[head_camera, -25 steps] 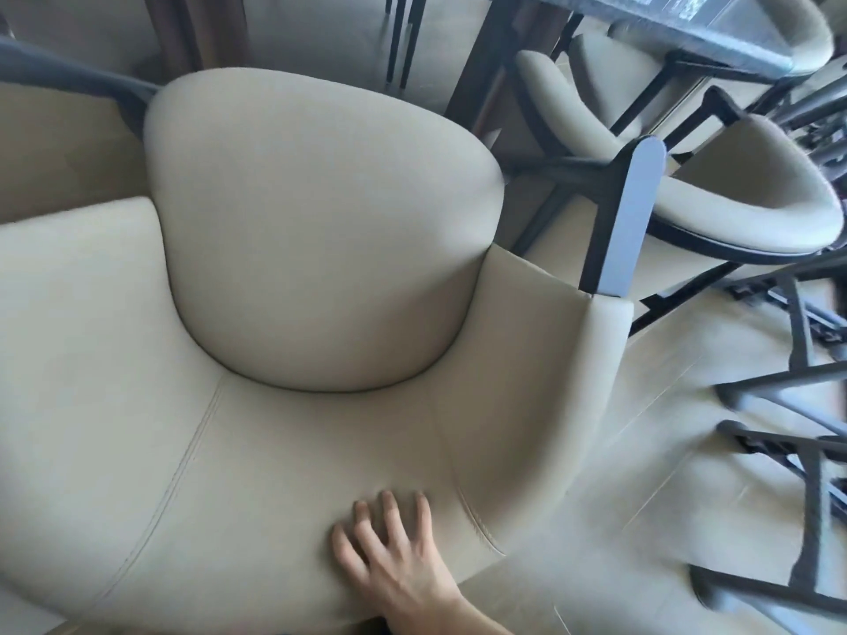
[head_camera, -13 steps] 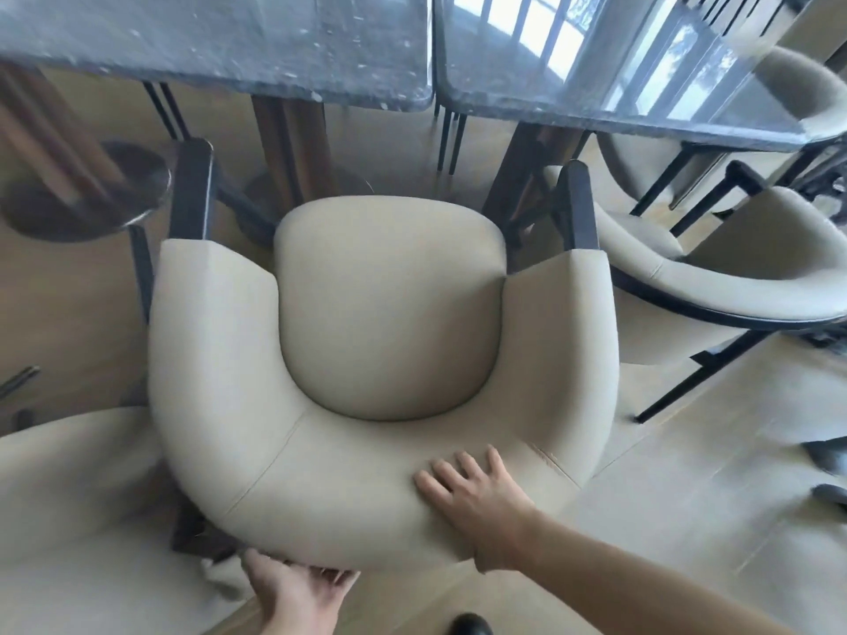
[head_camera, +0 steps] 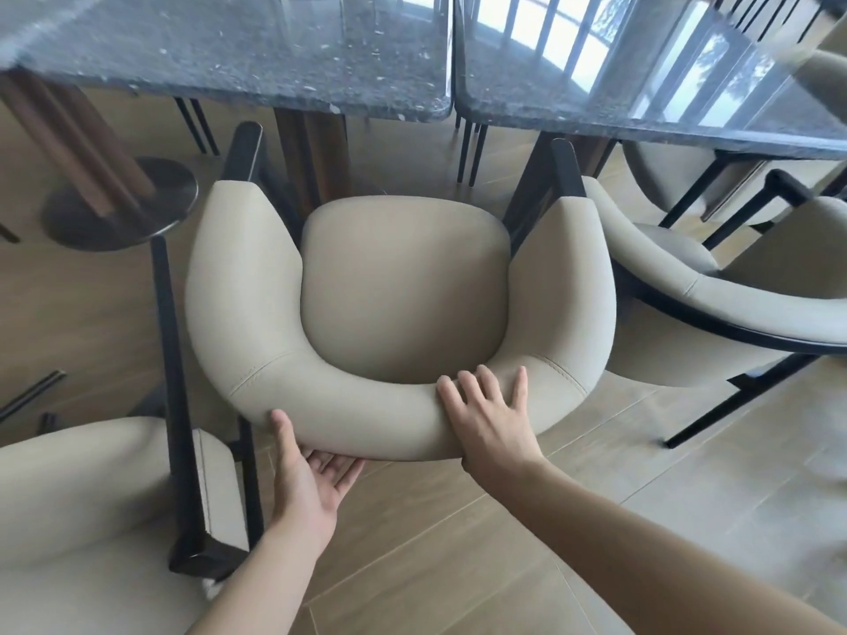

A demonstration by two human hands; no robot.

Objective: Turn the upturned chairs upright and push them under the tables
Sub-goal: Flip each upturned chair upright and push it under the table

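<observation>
You get a single view, from the camera on your head, looking forward and steeply down. It sits close above the beige chair (head_camera: 403, 295) in front of you, with the dark stone tables (head_camera: 256, 61) across the top edge and the wooden floor (head_camera: 458, 543) at the bottom. The wide lens bends the edges.

Bare floor (head_camera: 458, 543) is open at 6 o'clock; chairs crowd 3 (head_camera: 715, 286) and 8 o'clock (head_camera: 82, 497); the desk (head_camera: 275, 52) blocks 12.
</observation>
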